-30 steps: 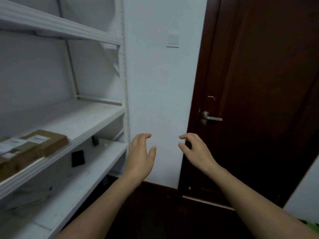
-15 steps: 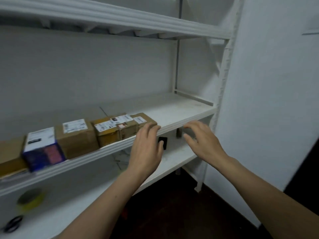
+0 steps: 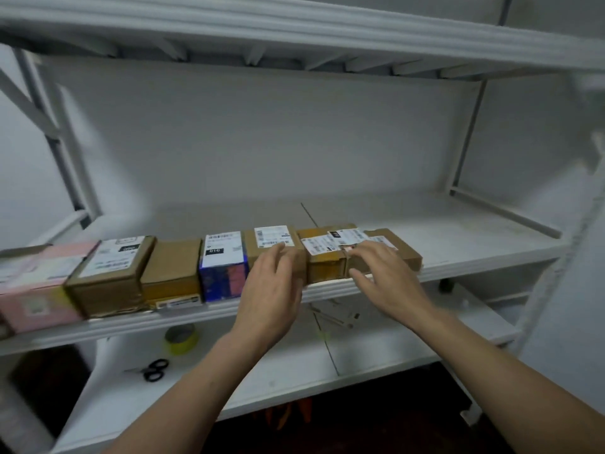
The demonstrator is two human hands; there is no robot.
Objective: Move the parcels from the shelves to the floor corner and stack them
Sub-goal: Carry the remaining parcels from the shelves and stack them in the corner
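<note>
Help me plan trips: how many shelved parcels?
7 visible, side by side along the middle shelf, pink box leftmost; left hand and right hand cover the rightmost, possibly hiding more.

The left hand (image 3: pixel 271 291) and right hand (image 3: pixel 388 283) are bare, as are both forearms (image 3: pixel 183 399).

- The single view rides on my head and looks forward and a little down, square onto the white shelving.
- It is close. The middle shelf (image 3: pixel 474 244) crosses the whole width at mid-height, its row of parcels (image 3: pixel 170 267) within my arms' reach.
- The upper shelf (image 3: pixel 294 27) is seen from underneath along the top edge. The lower shelf (image 3: pixel 376 352) is seen from above, with a strip of dark floor (image 3: pixel 360 430) below it.
- My forearms come in from the bottom edge, and my left hand (image 3: pixel 271 290) and right hand (image 3: pixel 383 280) sit just below centre.
- The wide lens leans the uprights (image 3: pixel 65 158) outward, and the sides are blurred.
</note>
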